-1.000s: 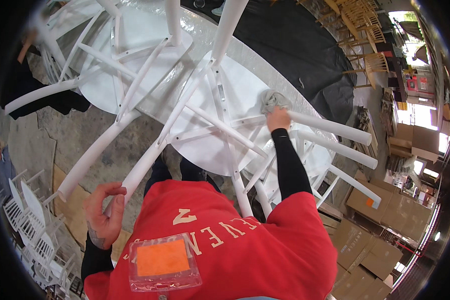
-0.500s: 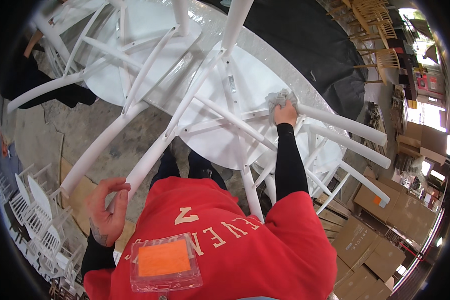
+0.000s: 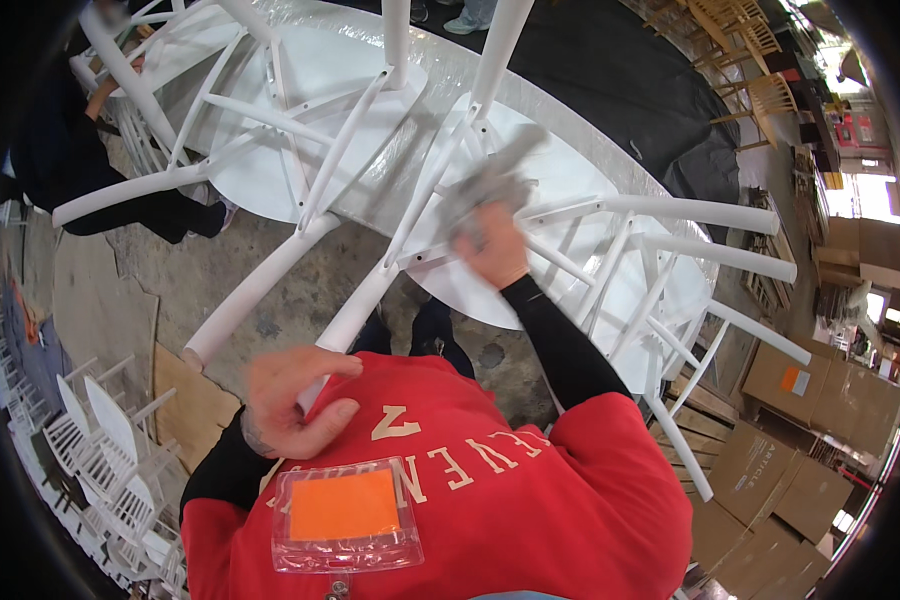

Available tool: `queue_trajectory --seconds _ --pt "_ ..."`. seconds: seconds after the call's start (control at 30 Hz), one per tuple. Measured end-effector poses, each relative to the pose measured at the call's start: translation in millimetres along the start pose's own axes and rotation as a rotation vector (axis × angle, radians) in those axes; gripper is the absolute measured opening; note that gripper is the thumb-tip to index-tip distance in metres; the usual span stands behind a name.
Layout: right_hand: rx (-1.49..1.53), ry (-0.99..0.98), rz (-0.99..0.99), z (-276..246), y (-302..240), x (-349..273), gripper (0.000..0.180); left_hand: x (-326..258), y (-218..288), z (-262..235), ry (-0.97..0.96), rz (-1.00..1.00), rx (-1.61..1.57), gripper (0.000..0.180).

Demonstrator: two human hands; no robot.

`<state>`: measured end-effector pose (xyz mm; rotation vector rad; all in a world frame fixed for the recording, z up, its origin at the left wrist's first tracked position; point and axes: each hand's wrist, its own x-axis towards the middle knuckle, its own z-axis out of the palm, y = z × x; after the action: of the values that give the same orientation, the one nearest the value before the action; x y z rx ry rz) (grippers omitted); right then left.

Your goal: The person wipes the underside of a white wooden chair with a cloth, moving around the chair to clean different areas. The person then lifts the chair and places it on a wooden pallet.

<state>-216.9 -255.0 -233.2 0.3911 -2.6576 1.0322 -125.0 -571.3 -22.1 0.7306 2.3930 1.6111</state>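
Observation:
My right hand [image 3: 492,246] is closed on a crumpled grey cloth [image 3: 485,195], both smeared by motion. It is over the rounded white underside [image 3: 435,215] of an upturned piece of white furniture, probably a chair, with its legs and crossed stretchers pointing up. My left hand [image 3: 300,400] curls around the end of one of its thick white legs [image 3: 360,310], which shows between the thumb and fingers. The far part of the underside is partly hidden behind the cloth and the right hand.
Another upturned white chair [image 3: 270,170] stands to the left, with a person in dark clothes [image 3: 80,165] beyond it. Clear plastic film [image 3: 570,120] covers the support below. White spindle-back chairs [image 3: 110,450] are at lower left, cardboard boxes [image 3: 770,490] at lower right, wooden chairs [image 3: 760,105] at upper right.
My right hand with the cloth has swept left across the white underside, away from the right-hand leg. My left hand appears further right and higher, still at the leg's end, as the view shifted.

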Motion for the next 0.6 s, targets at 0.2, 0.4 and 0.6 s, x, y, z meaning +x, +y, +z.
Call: queue_trajectory --seconds 0.2,0.4,0.6 --pt "-0.188 -0.194 0.131 102.0 -22.2 -76.4 0.035 2.9 1.9 0.6 -0.09 -0.02 0.13 0.028" --pt "-0.351 0.053 0.653 44.7 57.4 -73.4 0.036 3.6 1.1 -6.6 -0.173 0.049 0.094 0.025" --pt "-0.117 -0.067 0.476 135.5 -39.8 -94.0 0.039 8.1 0.1 -1.8 -0.246 -0.041 0.113 0.024"
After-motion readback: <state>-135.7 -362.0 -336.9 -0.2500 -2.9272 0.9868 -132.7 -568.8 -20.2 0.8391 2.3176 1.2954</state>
